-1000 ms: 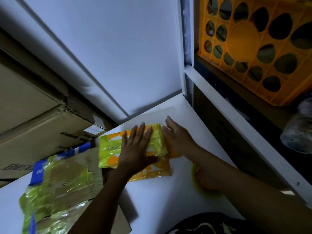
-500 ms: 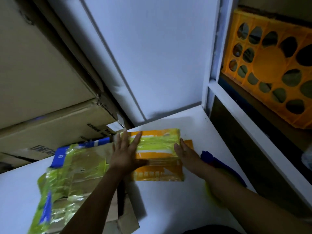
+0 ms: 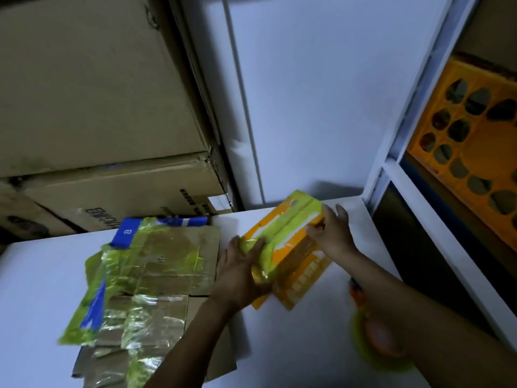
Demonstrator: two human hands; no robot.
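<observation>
A yellow-green and orange plastic-wrapped packet lies slantwise on the white shelf, on top of a flat orange packet. My left hand grips the upper packet's near end, fingers curled over its edge. My right hand holds its far right side, thumb and fingers wrapped round the edge. Both forearms reach in from the lower right.
A flattened cardboard sheet under crumpled yellow-green and blue plastic wrap lies to the left. Stacked cardboard boxes fill the left. A white back wall, a white upright and an orange crate stand to the right. A green-orange object lies under my right arm.
The packet has turned from lying square to slanted, with its far end lifted. My hands went from resting flat on it to gripping its ends. The view has swung left and up.
</observation>
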